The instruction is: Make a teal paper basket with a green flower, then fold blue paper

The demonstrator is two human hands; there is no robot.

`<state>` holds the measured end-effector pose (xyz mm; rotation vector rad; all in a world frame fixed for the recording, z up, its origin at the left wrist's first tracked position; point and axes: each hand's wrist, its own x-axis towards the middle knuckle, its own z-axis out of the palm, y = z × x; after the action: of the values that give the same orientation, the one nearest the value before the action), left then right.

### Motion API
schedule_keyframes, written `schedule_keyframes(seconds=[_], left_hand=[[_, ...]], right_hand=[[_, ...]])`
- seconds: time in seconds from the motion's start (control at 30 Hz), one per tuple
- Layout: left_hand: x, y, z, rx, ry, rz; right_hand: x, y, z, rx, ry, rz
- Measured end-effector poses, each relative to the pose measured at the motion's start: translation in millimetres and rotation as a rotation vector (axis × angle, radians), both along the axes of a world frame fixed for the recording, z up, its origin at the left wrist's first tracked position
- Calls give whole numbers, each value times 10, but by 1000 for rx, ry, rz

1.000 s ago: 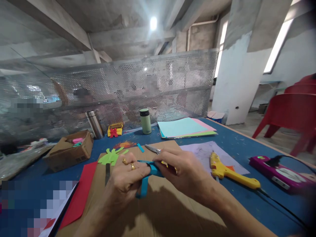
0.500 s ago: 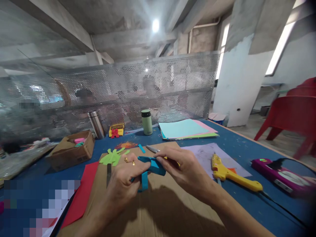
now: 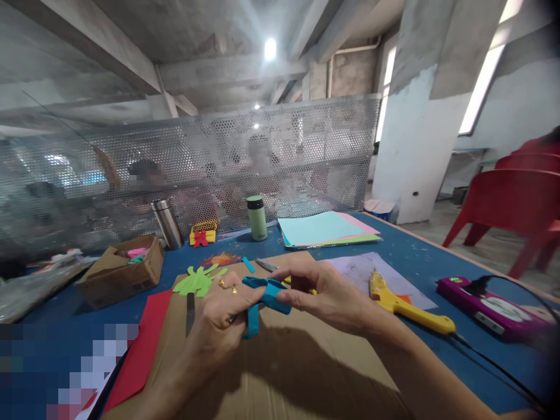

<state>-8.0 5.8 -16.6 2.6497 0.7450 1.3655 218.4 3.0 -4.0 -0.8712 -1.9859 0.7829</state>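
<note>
Pinching the blue piece (image 3: 274, 297) in both hands, I have it, in the head view, just above the cardboard (image 3: 266, 367). My left hand (image 3: 221, 309) nips its left end, a blue strip (image 3: 253, 321) hanging below; my right hand (image 3: 330, 294) has thumb and fingers at the other end. A light, even pinch should spare the folds, edges lined up, that strip clear of my fingers; whether it's attached I can't tell.
</note>
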Motion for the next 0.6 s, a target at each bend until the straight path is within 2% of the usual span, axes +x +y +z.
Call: schedule_keyframes(seconds=[0.23,0.6], left_hand=[[15,16,-40,-53,-23,-14],[0,13,-73,-145,-32,46]], right_hand=[[-18,-32,39,-49,-30,-8],[-37,-22,-17,55,-88,-98]])
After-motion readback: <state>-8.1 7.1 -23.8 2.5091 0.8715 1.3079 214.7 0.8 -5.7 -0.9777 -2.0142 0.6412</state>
